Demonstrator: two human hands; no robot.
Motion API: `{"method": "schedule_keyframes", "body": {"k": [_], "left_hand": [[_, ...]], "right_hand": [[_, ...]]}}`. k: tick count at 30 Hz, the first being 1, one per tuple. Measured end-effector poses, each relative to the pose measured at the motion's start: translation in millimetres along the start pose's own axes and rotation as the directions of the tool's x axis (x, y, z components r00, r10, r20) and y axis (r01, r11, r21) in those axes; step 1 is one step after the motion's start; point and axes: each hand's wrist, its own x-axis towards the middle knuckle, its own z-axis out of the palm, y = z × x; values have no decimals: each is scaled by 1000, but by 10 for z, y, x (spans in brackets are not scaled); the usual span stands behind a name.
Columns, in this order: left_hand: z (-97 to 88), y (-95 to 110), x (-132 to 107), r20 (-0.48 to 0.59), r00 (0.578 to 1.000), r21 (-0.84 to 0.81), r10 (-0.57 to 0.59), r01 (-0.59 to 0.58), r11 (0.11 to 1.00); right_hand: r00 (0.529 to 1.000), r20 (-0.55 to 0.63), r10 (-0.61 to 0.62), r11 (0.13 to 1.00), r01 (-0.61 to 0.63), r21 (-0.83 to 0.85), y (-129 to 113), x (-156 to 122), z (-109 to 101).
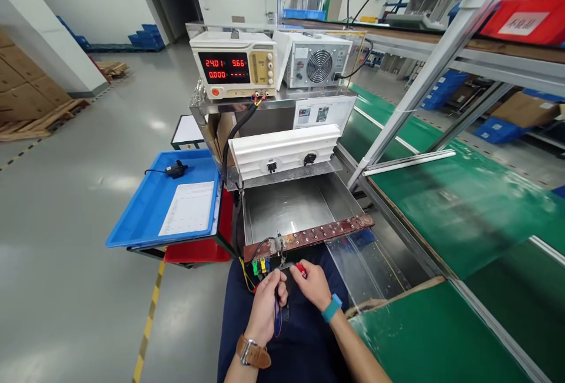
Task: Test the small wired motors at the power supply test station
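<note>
**Landmark: stainless steel trough point(291, 206), open-topped, one.**

1. Left hand point(266, 306), one, brown-strapped watch on the wrist. Just in front of the trough's near rim, over the lap. The grip is pressed together on a blue lead point(277, 319), which hangs in a loop below the fingers. A fingertip pinch probably suits so thin a wire.
2. Right hand point(314, 286), one, teal wristband. Beside the left hand, also just in front of the near rim. Its grip pinches a red clip point(301, 269), with the tip pointed toward the trough. Both hands are held low and close, likely to stay within reach of the connectors.
3. Brown terminal bar point(318, 235), one, studded with a row of bolts. It lies along the trough's near rim.
4. Coloured connectors point(260, 265), three counted: green, yellow and blue. They are clustered at the near-left corner of the trough, below the bar's end.
5. White ribbed block point(282, 150), one, with two black fittings on its face. It leans at the trough's far edge.
6. Power supply point(233, 65), one, with red digits lit. It stands on the steel surface behind and above the trough, with cables dropping toward it.
7. Fan-fronted unit point(315, 59), one, on the same surface, to the right of the supply.
8. Blue tray point(132, 218), one, left of the trough. It holds one printed sheet point(188, 209) and one small black pump point(176, 168).
9. Green conveyor belt point(441, 206), right of the trough.
</note>
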Motion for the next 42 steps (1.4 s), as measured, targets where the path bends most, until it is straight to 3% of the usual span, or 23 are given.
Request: {"method": "schedule_keyframes", "body": {"k": [5,9,16,22,26,30,35,42], "left_hand": [[0,-104,98,-27,995,148,97,-92,985],[95,-92,207,-13,979,291,202,-189,938],[338,-114,268,34,973,346,228,-226,911],[363,-142,258,29,984,419,178,-173,891],[369,-26,287,-20,997,238,78,-72,969],[361,129,314,110,982,-94,-155,166,982],[310,235,316,300,905,-414,-302,408,813],[295,288,351,322,868,-606,-379,496,622]], "right_hand": [[995,-88,37,969,-15,247,47,40,-71],[995,-73,65,914,-30,405,31,71,-149],[993,-29,113,878,-86,470,-10,76,-106],[990,15,144,877,-134,462,-40,147,-100],[997,25,74,927,-78,366,-51,234,-215],[1000,20,9,998,-10,60,-83,315,-360],[997,48,-55,983,63,-175,-228,399,-427],[990,106,-96,945,124,-302,-392,518,-439]]}}
